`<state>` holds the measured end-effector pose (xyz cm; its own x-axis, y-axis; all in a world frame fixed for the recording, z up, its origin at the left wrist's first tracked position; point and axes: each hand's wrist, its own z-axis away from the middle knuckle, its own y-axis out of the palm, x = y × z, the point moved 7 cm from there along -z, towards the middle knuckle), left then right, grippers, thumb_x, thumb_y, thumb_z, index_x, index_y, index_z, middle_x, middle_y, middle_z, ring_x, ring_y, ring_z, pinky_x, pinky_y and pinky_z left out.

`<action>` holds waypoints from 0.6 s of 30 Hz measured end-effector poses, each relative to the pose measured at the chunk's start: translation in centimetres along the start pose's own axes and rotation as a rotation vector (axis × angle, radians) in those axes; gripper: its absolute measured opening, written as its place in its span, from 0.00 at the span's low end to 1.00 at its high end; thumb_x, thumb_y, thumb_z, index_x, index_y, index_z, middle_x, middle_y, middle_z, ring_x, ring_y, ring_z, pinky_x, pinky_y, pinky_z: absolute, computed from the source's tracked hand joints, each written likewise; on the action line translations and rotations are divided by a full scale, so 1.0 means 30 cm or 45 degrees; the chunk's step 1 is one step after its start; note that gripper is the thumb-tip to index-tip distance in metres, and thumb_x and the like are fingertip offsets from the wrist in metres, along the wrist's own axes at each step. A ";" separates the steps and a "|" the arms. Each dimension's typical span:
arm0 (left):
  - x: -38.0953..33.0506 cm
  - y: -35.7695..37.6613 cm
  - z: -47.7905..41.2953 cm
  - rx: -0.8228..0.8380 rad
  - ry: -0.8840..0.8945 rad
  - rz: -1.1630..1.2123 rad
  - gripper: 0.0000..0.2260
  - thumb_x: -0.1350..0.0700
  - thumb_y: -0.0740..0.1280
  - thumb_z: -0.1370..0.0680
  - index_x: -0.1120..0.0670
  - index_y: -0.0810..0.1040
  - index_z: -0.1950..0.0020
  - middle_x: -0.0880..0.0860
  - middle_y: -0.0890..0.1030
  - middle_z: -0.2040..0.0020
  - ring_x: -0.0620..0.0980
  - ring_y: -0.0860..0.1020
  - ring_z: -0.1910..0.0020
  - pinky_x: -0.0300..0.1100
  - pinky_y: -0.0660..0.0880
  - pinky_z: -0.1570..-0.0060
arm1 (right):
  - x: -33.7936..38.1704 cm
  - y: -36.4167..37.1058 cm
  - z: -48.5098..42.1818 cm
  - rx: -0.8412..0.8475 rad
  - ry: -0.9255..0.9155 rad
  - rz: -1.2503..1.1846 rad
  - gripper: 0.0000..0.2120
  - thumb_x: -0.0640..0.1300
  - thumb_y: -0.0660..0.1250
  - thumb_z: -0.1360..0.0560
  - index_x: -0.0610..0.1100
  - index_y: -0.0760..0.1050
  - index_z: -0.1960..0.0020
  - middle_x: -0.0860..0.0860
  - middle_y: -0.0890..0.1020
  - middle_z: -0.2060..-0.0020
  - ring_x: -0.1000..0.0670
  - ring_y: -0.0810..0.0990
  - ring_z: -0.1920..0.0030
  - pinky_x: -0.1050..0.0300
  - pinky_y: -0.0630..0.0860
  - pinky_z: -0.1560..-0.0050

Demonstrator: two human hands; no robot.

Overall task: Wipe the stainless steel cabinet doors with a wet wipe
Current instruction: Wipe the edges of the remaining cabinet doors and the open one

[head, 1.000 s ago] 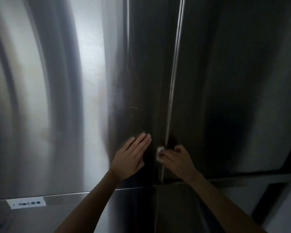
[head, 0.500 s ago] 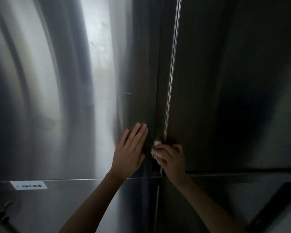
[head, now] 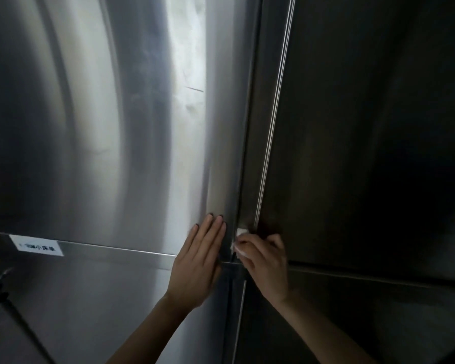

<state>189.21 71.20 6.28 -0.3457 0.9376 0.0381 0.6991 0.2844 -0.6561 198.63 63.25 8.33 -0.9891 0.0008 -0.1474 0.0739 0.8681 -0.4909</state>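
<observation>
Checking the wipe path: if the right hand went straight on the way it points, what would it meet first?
Likely the edge of the left door, just past the wipe the right hand grips; the left hand lies close beside.

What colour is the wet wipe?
White; the wet wipe shows best in the head view.

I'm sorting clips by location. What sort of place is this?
Likely an institutional storage or utility room: tall stainless steel cabinet doors fill the view, a small printed label sits at left, and the right hand holds a wet wipe at their seam.
</observation>
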 end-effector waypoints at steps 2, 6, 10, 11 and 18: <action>-0.003 0.027 0.018 -0.010 -0.014 0.024 0.23 0.52 0.46 0.16 0.61 0.58 0.23 0.58 0.60 0.23 0.56 0.55 0.22 0.53 0.54 0.24 | 0.020 0.062 0.086 0.176 -0.041 0.050 0.12 0.40 0.81 0.40 0.47 0.83 0.58 0.53 0.84 0.56 0.55 0.81 0.64 0.60 0.65 0.56; -0.013 0.036 0.025 -0.081 -0.006 0.012 0.23 0.55 0.50 0.18 0.62 0.61 0.24 0.60 0.62 0.23 0.57 0.56 0.22 0.53 0.54 0.24 | 0.020 0.020 0.047 0.147 -0.316 0.108 0.05 0.37 0.74 0.32 0.43 0.83 0.56 0.49 0.84 0.55 0.53 0.82 0.62 0.57 0.63 0.56; -0.021 0.031 0.017 -0.175 0.011 -0.012 0.24 0.58 0.54 0.21 0.63 0.63 0.25 0.60 0.62 0.24 0.57 0.56 0.22 0.52 0.53 0.24 | -0.056 -0.114 -0.122 -0.240 -0.333 0.162 0.06 0.39 0.66 0.23 0.42 0.82 0.54 0.49 0.84 0.52 0.53 0.79 0.56 0.55 0.61 0.57; -0.023 0.033 0.014 -0.209 0.018 -0.023 0.24 0.58 0.55 0.22 0.63 0.63 0.25 0.60 0.62 0.24 0.56 0.56 0.22 0.51 0.53 0.24 | -0.062 -0.129 -0.138 -0.313 -0.324 0.180 0.05 0.39 0.67 0.23 0.42 0.82 0.55 0.50 0.84 0.52 0.53 0.79 0.56 0.54 0.61 0.57; -0.017 0.086 0.036 -0.402 0.100 -0.124 0.26 0.58 0.56 0.22 0.63 0.60 0.24 0.59 0.60 0.23 0.56 0.55 0.22 0.51 0.52 0.24 | 0.013 0.032 0.109 -0.175 -0.320 0.077 0.05 0.41 0.71 0.26 0.42 0.82 0.60 0.50 0.84 0.58 0.52 0.81 0.63 0.54 0.66 0.58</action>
<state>190.50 71.25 3.76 -0.3800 0.9119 0.1550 0.8287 0.4101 -0.3810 198.73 62.47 4.98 -0.9194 -0.0534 -0.3897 0.0971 0.9293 -0.3564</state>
